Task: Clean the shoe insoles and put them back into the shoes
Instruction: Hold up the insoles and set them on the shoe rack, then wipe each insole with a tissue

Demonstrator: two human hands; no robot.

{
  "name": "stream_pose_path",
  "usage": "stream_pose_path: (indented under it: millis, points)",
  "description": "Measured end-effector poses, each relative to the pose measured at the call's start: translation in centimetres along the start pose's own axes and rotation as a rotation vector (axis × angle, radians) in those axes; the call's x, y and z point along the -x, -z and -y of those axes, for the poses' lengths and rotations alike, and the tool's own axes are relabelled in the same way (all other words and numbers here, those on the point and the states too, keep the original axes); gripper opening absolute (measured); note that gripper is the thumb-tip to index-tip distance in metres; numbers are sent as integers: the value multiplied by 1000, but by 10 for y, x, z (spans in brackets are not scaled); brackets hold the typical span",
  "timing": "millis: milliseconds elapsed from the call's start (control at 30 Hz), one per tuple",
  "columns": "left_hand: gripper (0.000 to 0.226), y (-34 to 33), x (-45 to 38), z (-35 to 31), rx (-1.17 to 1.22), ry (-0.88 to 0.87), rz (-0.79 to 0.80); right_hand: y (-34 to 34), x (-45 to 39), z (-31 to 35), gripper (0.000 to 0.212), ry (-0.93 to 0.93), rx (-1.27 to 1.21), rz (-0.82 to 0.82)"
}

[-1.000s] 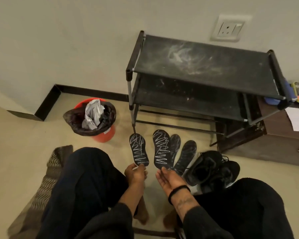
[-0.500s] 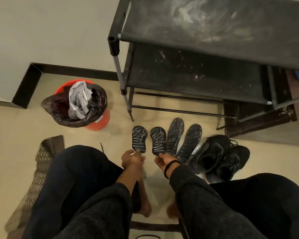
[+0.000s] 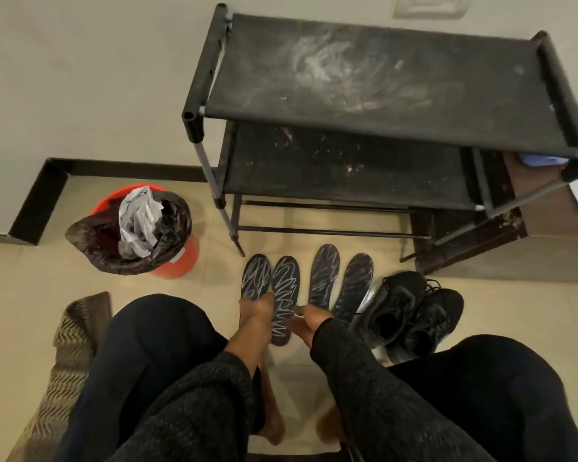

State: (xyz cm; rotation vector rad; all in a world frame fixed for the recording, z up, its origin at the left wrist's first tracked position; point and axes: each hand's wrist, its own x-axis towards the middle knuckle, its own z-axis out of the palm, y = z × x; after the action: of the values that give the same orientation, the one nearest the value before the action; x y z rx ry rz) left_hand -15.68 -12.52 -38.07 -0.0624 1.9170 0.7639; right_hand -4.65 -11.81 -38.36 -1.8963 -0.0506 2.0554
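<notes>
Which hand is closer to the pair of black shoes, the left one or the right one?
The right hand is nearer: it is just left of the black shoes, with one insole between. The left hand is farther left, at the leftmost insole.

A beige tiled floor (image 3: 24, 271) is seen. On it, four chalk-scribbled insoles (image 3: 324, 276) are laid in a row before a black shoe rack (image 3: 364, 78); black shoes (image 3: 411, 311) are set at right, a red bin (image 3: 177, 258) at left, a woven mat (image 3: 77, 328) near the left edge.

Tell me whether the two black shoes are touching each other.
Touching. The head view shows the left shoe and the right shoe pressed side by side on the floor, with no floor visible between them.
</notes>
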Motion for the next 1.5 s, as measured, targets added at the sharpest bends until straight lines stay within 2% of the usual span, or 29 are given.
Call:
stream_pose_path:
  millis: [67, 233, 333, 467, 533, 667, 767, 900, 1033, 1167, 1233, 1333, 1400, 1500]
  points:
    - [53, -14, 20, -12, -22, -61, 94, 9, 14, 17, 12, 56, -5, 2]
    - [19, -29, 117, -51, -85, -283, 345, 46, 73, 67, 17, 261, -21, -52]
    - [5, -22, 170, -66, -179, -453, 450, 75, 124, 88, 12, 388, -58, -58]
    - [17, -18, 232, -84, -264, -647, 518, 113, 196, 99, 17, 534, -89, -53]
    - [19, -26, 257, -89, -278, -711, 566, 133, 221, 100, 10, 601, -101, -63]
    - [17, -59, 299, -84, -327, -807, 653, 175, 238, 106, 14, 716, -63, -147]
    - [19, -92, 317, -76, -413, -846, 683, 209, 235, 112, 22, 802, -13, -264]
    - [26, -141, 328, -74, -587, -939, 691, 259, 223, 136, 18, 890, 144, -481]
    - [28, -190, 325, -84, -746, -1139, 663, 296, 211, 188, 8, 960, 526, -735]
    - [34, -227, 316, -98, -832, -1276, 655, 306, 189, 264, 22, 1021, 982, -840]
    - [35, -241, 308, -105, -859, -1328, 642, 306, 173, 301, 31, 1052, 1099, -875]
    - [33, -260, 293, -110, -862, -1357, 652, 304, 161, 356, 32, 1129, 928, -918]
    - [31, -269, 289, -114, -847, -1435, 657, 306, 156, 388, 27, 1177, 807, -974]
    - [30, -287, 285, -123, -764, -1617, 682, 310, 142, 425, 19, 1183, 834, -998]
